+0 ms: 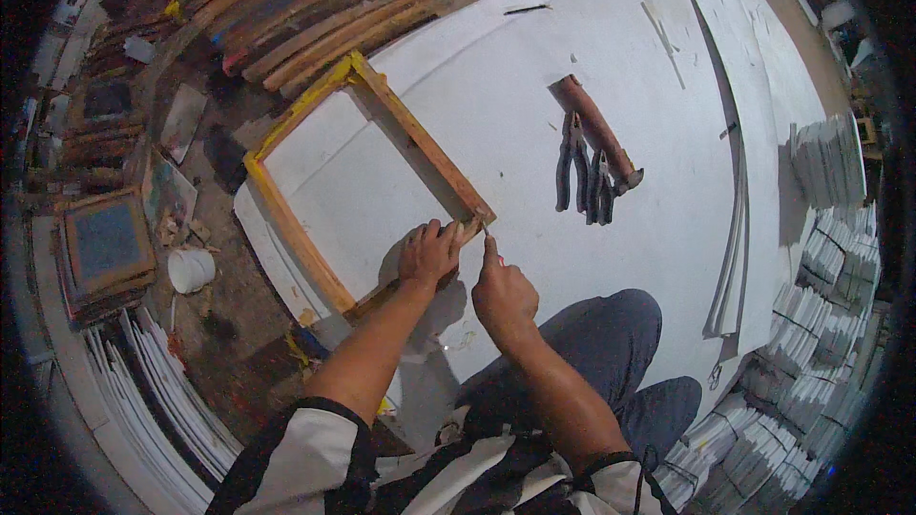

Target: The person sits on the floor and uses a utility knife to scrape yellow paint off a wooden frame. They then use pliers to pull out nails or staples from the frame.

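Note:
A rectangular wooden frame (420, 141), smeared yellow along its far-left side, lies on white sheets. My left hand (431, 252) grips its near bar close to the right corner, fingers curled over the wood. At that corner my right hand (506, 298) holds a slim hand tool (486, 226), index finger stretched along it. Its tip touches the corner; a bit of red shows by the fingers, but the grip hides the rest, so its exact kind is unclear. Right of the frame lie a wooden-handled hammer (599, 124) and two dark pliers (570, 164), beyond reach of either hand's present grip.
Large white sheets (611, 57) cover the work area, with a loose strip (733, 191) at right. Wooden bars (324, 10) are piled at far left. A white tub (191, 270) and framed screens (105, 236) stand left. Bundled white stacks (830, 262) line the right.

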Available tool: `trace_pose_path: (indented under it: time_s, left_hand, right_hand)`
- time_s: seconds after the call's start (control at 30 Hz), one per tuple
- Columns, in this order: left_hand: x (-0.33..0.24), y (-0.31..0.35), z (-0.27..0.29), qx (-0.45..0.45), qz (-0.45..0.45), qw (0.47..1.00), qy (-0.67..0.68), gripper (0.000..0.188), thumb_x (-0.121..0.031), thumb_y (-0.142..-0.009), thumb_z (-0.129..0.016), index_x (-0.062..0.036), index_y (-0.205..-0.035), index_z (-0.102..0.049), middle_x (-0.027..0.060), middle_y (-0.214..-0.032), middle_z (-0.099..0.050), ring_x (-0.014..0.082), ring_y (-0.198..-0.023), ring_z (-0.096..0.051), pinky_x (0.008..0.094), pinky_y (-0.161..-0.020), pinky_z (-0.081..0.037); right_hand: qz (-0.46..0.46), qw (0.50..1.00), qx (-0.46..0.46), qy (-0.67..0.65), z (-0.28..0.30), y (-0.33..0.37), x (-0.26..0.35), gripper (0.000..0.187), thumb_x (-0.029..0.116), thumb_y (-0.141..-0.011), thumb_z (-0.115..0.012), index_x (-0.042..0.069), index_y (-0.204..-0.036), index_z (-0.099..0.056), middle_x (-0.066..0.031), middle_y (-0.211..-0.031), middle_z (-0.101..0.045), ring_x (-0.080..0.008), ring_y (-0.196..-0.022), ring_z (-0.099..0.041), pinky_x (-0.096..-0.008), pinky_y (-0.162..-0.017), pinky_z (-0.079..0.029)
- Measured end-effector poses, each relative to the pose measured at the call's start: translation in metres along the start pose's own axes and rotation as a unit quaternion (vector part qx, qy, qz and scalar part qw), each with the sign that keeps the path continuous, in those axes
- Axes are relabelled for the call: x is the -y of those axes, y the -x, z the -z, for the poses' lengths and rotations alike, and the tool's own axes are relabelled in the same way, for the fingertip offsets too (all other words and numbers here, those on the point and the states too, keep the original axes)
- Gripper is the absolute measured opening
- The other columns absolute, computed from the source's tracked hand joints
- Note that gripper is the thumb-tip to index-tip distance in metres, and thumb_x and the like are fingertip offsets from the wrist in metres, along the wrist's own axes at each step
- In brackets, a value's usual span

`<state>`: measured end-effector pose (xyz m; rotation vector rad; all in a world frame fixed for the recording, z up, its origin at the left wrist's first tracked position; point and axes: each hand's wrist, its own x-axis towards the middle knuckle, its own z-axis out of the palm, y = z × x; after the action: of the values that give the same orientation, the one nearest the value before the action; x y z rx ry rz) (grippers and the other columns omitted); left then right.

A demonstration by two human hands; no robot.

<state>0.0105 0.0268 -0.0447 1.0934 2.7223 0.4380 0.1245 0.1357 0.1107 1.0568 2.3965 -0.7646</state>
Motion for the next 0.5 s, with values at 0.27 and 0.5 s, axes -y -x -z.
trace_pose_path:
  time_s: [0.27,0.5]
  left_hand:
    - [-0.003,0.000,0.009,0.017,0.011,0.999,0.042,0.036,-0.040,-0.105,-0.050,-0.0148,-0.120,-0.070,0.0137,-0.108,-0.064,0.0375,-0.104,-0.064,0.0545,-0.091,-0.051]
    - [0.003,0.003,0.006,0.017,-0.007,0.999,0.033,0.040,-0.041,-0.107,-0.045,-0.0142,-0.128,-0.067,0.0150,-0.117,-0.063,0.0374,-0.111,-0.063,0.0564,-0.093,-0.052]
  right_hand:
    - [0.011,0.999,-0.016,-0.048,-0.007,-0.003,-0.005,0.058,0.017,-0.101,-0.054,0.018,-0.158,-0.044,-0.0257,-0.084,-0.072,-0.0384,-0.078,-0.075,-0.0516,-0.071,-0.059]
    - [-0.047,0.839,0.032,-0.541,-0.050,-0.020,-0.026,0.049,0.025,-0.107,-0.055,0.020,-0.156,-0.050,-0.0046,-0.068,-0.062,-0.0174,-0.052,-0.058,-0.0362,-0.045,-0.048]
